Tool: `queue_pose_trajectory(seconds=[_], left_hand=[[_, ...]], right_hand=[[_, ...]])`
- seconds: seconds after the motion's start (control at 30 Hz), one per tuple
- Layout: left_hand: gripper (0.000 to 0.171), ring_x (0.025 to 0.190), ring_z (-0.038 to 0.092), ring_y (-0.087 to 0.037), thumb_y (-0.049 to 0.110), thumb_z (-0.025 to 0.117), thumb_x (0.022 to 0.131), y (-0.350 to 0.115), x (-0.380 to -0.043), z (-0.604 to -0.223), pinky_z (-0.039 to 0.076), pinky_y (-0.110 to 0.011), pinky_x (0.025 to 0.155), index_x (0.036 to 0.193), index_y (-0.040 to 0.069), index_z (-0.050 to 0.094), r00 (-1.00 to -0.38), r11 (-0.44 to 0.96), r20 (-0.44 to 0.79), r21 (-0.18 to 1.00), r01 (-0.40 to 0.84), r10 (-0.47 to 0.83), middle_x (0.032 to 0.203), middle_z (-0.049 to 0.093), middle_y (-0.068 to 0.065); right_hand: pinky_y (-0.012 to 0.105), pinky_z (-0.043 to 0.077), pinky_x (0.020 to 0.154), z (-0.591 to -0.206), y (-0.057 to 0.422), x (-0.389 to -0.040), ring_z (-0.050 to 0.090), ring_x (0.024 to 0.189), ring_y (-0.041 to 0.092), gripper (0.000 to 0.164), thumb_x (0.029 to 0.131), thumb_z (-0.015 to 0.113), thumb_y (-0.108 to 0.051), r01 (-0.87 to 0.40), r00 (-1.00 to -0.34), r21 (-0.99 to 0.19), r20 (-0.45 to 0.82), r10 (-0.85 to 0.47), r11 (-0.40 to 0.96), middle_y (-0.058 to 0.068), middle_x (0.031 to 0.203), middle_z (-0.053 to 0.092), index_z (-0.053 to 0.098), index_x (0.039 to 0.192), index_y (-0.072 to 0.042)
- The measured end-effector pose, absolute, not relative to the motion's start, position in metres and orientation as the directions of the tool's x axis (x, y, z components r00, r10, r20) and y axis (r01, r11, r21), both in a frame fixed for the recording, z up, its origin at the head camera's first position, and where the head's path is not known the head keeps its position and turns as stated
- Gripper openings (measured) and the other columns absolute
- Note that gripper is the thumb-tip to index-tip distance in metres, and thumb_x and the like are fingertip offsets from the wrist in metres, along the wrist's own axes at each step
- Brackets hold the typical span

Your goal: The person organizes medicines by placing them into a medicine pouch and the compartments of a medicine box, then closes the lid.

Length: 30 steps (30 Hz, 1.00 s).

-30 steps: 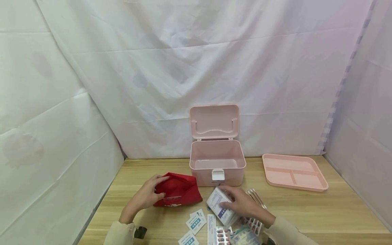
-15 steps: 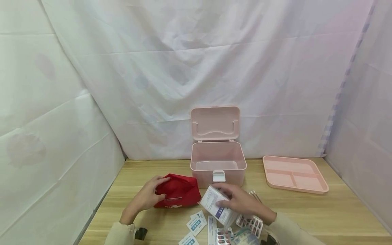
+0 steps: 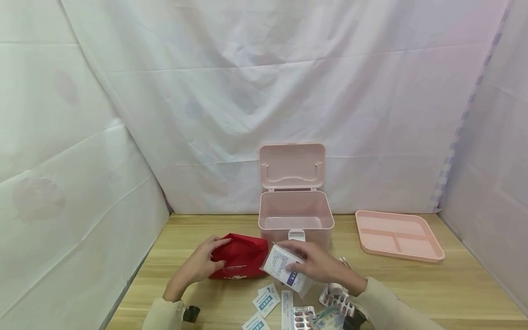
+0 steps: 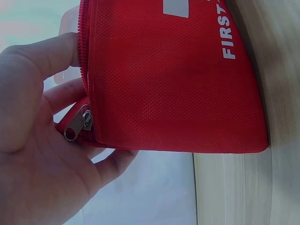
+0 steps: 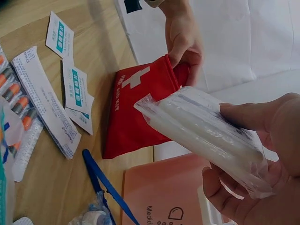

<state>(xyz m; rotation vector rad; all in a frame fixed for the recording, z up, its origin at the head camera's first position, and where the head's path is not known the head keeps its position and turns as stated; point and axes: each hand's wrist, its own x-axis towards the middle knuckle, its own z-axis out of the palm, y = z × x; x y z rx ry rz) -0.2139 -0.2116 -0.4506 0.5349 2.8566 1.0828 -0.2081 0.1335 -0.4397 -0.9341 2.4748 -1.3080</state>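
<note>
My left hand (image 3: pixel 200 261) grips the upper left end of a red first aid pouch (image 3: pixel 243 256), thumb on the front face and fingers at the zipped mouth. In the left wrist view the zip pull (image 4: pixel 76 123) hangs by the palm, and the mouth is partly unzipped. My right hand (image 3: pixel 315 263) pinches a plastic-wrapped white packet (image 3: pixel 282 268) between thumb and fingers; its printed label has a dark blue band. In the right wrist view the packet (image 5: pixel 201 133) is in front of the pouch's mouth end. The pouch's inside is hidden.
Behind stands a pink medicine box (image 3: pixel 323 236), lid up; a pink divided tray (image 3: pixel 396 224) lies right. In front lie alcohol pad sachets (image 3: pixel 266 300), a long paper packet (image 3: pixel 287 309), capsule blister packs (image 3: pixel 303 316) and cotton swabs (image 3: pixel 344 262). Blue tweezers (image 5: pixel 112 190) lie near the box.
My right hand has lifted the packet and carried it left toward the pouch, turning it flatter. The left hand keeps its grip on the pouch. The head view has shifted slightly.
</note>
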Motion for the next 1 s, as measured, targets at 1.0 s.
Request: queue_pose_trajectory(seconds=[1.0], left_hand=[[0.058, 0.110, 0.054, -0.028, -0.002, 0.074, 0.082, -0.212, -0.214, -0.451, 0.054, -0.046, 0.088, 0.136, 0.009, 0.059, -0.942, 0.721, 0.091, 0.621, 0.307, 0.323, 0.128, 0.056, -0.011]], right_hand=[[0.025, 0.056, 0.071, -0.395, 0.077, -0.240, 0.065, 0.084, 0.008, 0.054, 0.090, 0.073, -0.015, -0.522, -0.764, -0.755, 0.208, -0.611, 0.395, -0.004, 0.106, 0.068, 0.057, 0.140, -0.023]])
